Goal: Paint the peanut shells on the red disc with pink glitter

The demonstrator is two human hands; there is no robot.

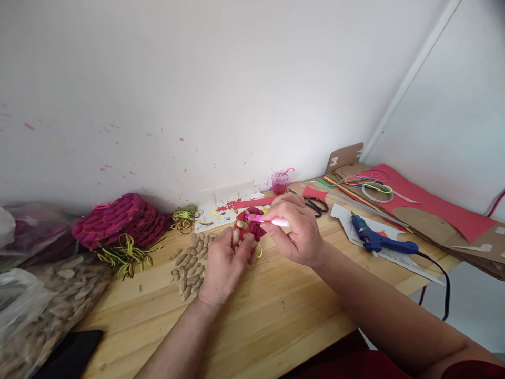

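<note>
My left hand (223,266) is closed around a small red piece (245,231) studded with peanuts, some of them painted red. It is held upright just above the wooden table (252,316). My right hand (296,227) pinches a thin white brush (276,222) whose pink tip touches the top of the piece. A heap of unpainted peanuts (191,263) lies on the table just left of my left hand.
A stack of finished red peanut discs (118,221) with yellow cords lies at the left. Bags of peanuts (47,300) sit at the near left beside a black phone (69,355). A blue glue gun (379,241), scissors (317,204), a paint cup (279,183) and coloured paper (430,205) lie at the right.
</note>
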